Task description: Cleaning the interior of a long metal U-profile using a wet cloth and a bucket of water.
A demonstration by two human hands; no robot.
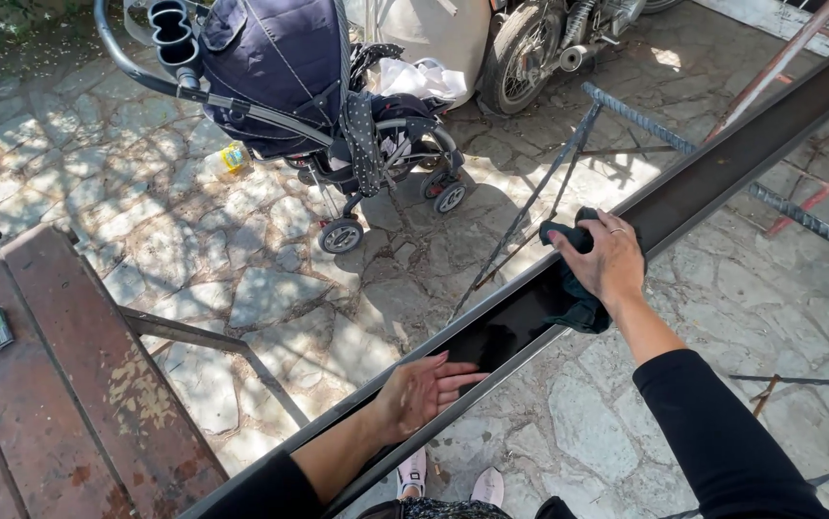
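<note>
Left hand: I lay it flat and open, steadying the black beam
Right hand: I clench a dark cloth, pressing it down to wipe

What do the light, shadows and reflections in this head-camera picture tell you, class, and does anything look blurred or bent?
Head view: hard sunlight dapples the stone paving with leafy shade; the glossy black beam mirrors dark shapes near the left hand; the right hand pressing a dark cloth is brightly sunlit; the stroller casts shadow beneath it; focus is sharp throughout, with wide-angle stretch at the edges.
</note>
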